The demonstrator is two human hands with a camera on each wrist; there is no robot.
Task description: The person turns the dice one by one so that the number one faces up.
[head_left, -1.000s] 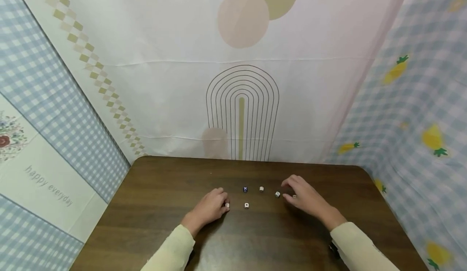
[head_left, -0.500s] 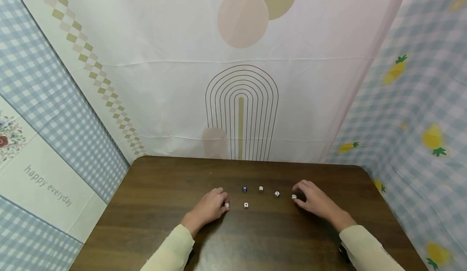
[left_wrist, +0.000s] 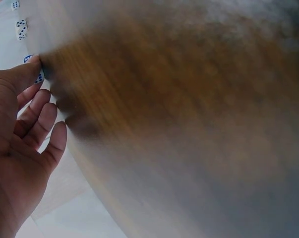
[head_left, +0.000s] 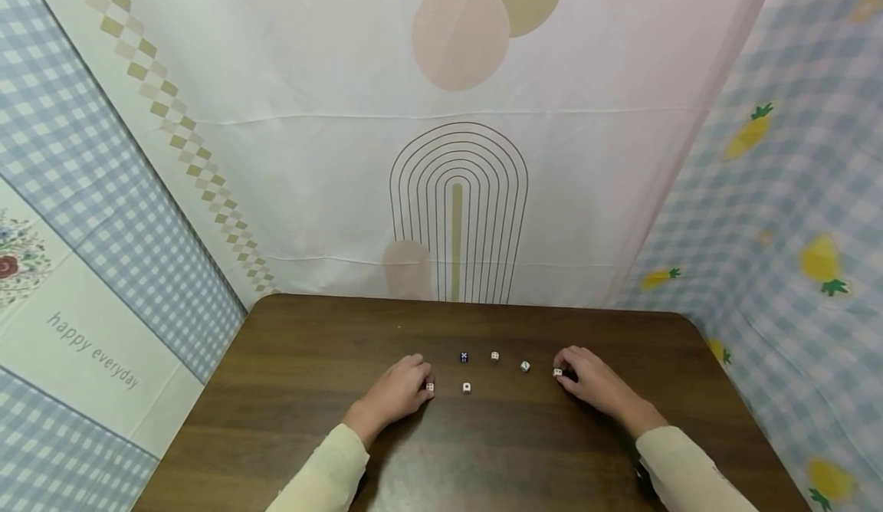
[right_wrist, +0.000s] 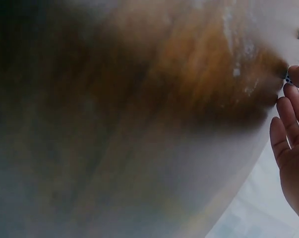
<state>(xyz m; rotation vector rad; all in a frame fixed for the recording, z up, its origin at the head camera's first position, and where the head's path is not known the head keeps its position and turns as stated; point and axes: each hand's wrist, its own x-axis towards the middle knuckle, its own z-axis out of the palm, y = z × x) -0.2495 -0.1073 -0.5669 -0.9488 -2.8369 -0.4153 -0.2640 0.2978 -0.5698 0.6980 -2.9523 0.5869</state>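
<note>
In the head view my left hand [head_left: 395, 391] holds a white die [head_left: 430, 387] between thumb and fingertips on the brown table. The left wrist view shows that die [left_wrist: 39, 78] partly behind the thumb. At the right, my right hand [head_left: 599, 384] pinches another white die [head_left: 557, 372] with thumb and forefinger. This die [right_wrist: 288, 78] is mostly covered by the thumb in the right wrist view. Between the hands lie a dark blue die [head_left: 464, 357], a white die [head_left: 494, 356], a die turned at an angle [head_left: 525, 366] and, nearer me, another white die [head_left: 467, 388].
The wooden table [head_left: 483, 451] has rounded far corners. A white patterned cloth [head_left: 331, 190] hangs directly behind its far edge. Blue checked cloths, one with pineapples [head_left: 821, 259], hang at both sides.
My right hand has shifted right, away from the angled die, and its thumb and forefinger have closed on the rightmost die. The left hand and the dice stay in place.
</note>
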